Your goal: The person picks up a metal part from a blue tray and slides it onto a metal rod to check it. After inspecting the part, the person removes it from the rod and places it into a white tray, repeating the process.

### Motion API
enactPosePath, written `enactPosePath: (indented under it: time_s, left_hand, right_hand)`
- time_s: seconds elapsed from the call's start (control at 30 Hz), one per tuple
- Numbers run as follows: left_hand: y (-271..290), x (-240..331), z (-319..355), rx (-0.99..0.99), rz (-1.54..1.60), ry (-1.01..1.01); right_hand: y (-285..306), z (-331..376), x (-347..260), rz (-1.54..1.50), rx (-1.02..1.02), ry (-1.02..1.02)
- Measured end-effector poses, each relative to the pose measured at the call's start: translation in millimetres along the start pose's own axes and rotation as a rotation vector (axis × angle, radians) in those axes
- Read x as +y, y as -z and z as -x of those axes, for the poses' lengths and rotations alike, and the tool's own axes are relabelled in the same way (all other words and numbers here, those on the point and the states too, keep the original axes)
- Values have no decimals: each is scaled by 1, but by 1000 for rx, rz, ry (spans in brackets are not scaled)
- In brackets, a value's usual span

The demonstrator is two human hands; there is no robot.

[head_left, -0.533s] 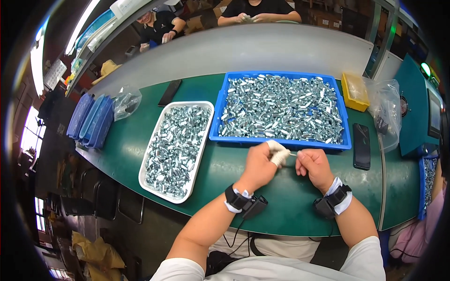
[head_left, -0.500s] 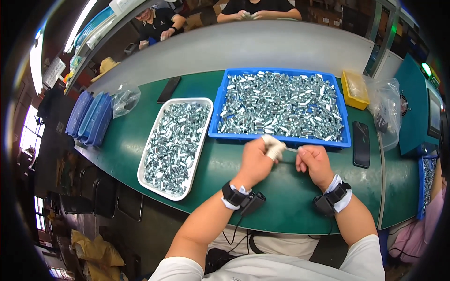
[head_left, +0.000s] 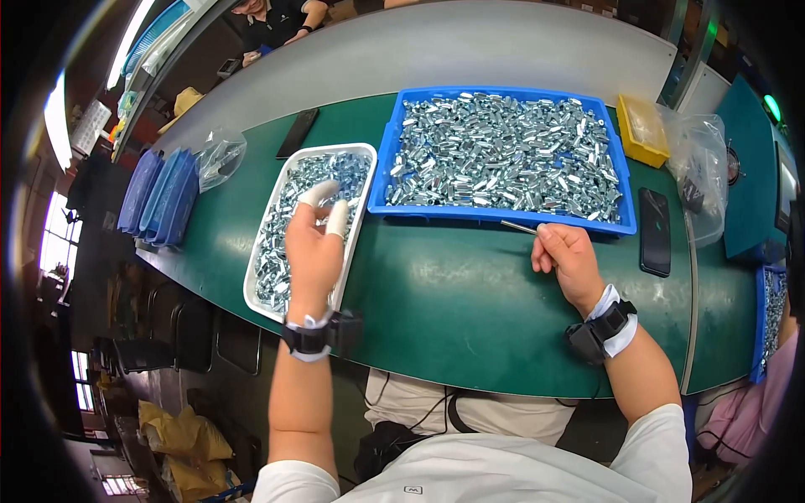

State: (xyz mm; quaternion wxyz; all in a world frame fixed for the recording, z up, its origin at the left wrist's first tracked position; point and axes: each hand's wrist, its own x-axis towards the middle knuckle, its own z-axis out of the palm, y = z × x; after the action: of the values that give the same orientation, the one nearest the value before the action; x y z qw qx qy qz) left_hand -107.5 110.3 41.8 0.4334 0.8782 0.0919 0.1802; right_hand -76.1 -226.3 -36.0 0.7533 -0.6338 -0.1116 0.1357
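Observation:
Over the white tray (head_left: 364,153) of small shiny metal parts, my left hand (head_left: 314,243) is held with thumb and fingers spread, white cots on some fingertips. Nothing shows between them. My right hand (head_left: 568,261) is closed around a thin metal rod (head_left: 518,226), which points left near the front edge of the blue tray (head_left: 432,217). A heap of hexagonal silvery metal pieces (head_left: 503,151) fills that blue tray. The near part of the white tray is partly hidden behind my left hand and wrist.
A black phone (head_left: 655,231) lies right of the blue tray, another dark phone (head_left: 298,134) behind the white tray. A yellow box (head_left: 642,130) and a plastic bag (head_left: 703,168) stand at the back right. Blue bins (head_left: 170,201) sit at far left. Someone works beyond the grey partition (head_left: 503,42).
My left hand has left the rod near my right hand and moved left over the white tray, its fingers now apart. My right hand still holds the rod. The view has shifted slightly.

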Motion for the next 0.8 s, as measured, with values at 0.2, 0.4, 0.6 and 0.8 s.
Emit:
enactPosePath:
  time_s: [0.2, 0.4, 0.6, 0.8]
  left_hand:
    - [37, -49, -59, -147, -979, -518]
    - [31, -94, -97, -303, -701, -511]
    - [75, -130, -106, -198, -518, -56]
    - [93, -128, -73, -260, -429, 96]
  right_hand:
    - [-1, -2, 0, 9, -58, -6]
    - [-2, 1, -3, 39, -72, -7]
    - [-4, -1, -3, 30, -70, 4]
    - [-3, -2, -3, 33, -74, -13]
